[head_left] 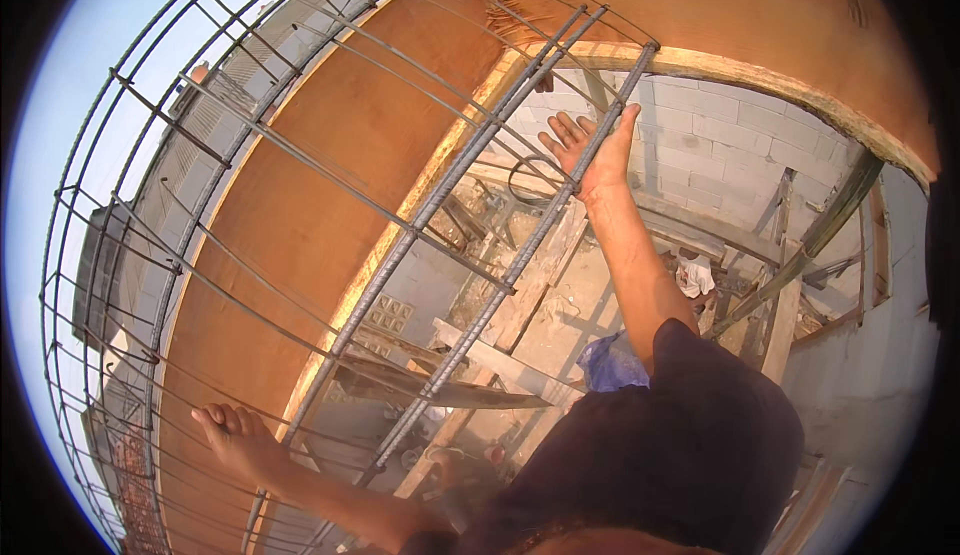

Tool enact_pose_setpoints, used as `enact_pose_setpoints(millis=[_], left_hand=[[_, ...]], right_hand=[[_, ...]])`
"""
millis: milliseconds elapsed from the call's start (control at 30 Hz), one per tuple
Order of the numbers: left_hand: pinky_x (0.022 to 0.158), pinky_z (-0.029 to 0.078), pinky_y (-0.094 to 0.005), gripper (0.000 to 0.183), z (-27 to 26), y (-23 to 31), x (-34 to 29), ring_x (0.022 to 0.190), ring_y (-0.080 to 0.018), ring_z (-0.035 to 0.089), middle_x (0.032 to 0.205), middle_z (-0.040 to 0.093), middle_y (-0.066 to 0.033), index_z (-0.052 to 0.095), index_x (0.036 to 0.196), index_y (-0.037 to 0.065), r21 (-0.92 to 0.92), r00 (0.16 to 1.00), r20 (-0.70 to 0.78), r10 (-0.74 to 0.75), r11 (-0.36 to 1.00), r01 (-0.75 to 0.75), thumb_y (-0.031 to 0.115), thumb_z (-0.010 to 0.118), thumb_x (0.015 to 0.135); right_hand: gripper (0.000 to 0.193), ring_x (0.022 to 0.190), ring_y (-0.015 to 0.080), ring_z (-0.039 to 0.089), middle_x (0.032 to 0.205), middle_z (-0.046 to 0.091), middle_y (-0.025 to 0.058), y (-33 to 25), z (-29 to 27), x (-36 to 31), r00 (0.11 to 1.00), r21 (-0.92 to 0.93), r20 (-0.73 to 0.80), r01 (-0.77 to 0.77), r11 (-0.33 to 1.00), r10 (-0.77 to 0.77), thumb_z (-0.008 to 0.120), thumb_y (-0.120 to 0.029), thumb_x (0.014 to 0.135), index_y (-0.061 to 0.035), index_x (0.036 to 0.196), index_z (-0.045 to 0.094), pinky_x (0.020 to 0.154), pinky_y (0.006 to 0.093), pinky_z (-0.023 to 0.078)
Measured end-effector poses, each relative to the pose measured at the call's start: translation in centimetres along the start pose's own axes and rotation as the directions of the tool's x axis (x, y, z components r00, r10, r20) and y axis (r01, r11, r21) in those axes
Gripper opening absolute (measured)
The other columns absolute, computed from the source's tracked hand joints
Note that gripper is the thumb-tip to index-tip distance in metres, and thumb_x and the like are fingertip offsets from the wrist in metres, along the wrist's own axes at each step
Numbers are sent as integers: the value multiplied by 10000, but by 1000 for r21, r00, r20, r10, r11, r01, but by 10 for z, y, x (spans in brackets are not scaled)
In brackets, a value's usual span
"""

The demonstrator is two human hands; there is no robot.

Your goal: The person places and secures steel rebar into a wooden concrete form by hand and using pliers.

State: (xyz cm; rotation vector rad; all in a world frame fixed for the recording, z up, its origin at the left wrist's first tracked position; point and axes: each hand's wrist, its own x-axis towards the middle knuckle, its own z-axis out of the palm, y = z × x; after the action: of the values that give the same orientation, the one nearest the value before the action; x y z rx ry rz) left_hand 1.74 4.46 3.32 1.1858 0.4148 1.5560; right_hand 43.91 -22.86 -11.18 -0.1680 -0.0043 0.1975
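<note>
Dark shirt cloth (650, 445) fills the lower edge, close to the camera. Past it, a steel rebar cage (411, 227) slants across the view, alongside and partly over a curved orange-brown board (345, 120). The right hand (603, 160) is open behind the near long bar, close to its upper end — palm toward the steel, fingers spread. The left hand (240, 442) has curled fingers beside the lower bars; whether it grips one, I cannot tell. The step looks like steadying or positioning the cage — moving it would call for a firm right-hand grip.
</note>
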Motion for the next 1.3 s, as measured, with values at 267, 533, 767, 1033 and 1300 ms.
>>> enact_pose_setpoints(millis=[267,533,767,1033,1300], left_hand=[[373,148,-241,367,-18,0,3,443,-45,171,574,256,68,447,776,123,-59,998,-39,53,997,-55,347,547,1049],[415,148,-245,381,-4,1,-6,475,-44,176,595,248,59,416,770,124,-59,1000,9,12,998,-12,346,524,1059],[350,150,-230,365,-18,-6,0,423,-28,199,593,309,65,456,791,128,-95,997,77,-5,995,12,373,543,1047],[354,145,-230,368,-13,6,-9,423,-32,190,577,281,60,463,800,104,-93,998,-39,-42,995,39,349,483,1074],[492,367,-244,333,-7,-6,-14,558,-89,423,647,402,30,583,945,30,61,979,203,-25,998,13,321,485,1073]], right_hand=[[1268,1444,425,307,1547,243,328,-12,-100,1,1000,-70,-1,31,997,-31,365,-877,837,115,1531,-12,1181,577,284],[1232,1338,403,433,1447,355,321,11,-5,20,981,49,192,-30,998,20,329,-880,844,159,1485,164,1098,567,433],[991,909,259,595,1055,580,123,-2,-7,-11,1000,-128,-17,-4,992,2,367,-866,855,9,1305,481,807,402,525],[630,500,100,341,604,342,-22,8,-3,-5,997,-84,-42,-66,994,63,464,-654,979,-34,982,569,406,230,273],[702,526,106,261,649,302,17,-28,7,-3,985,-513,-29,132,848,-171,154,-558,1072,58,1019,488,426,213,261]])
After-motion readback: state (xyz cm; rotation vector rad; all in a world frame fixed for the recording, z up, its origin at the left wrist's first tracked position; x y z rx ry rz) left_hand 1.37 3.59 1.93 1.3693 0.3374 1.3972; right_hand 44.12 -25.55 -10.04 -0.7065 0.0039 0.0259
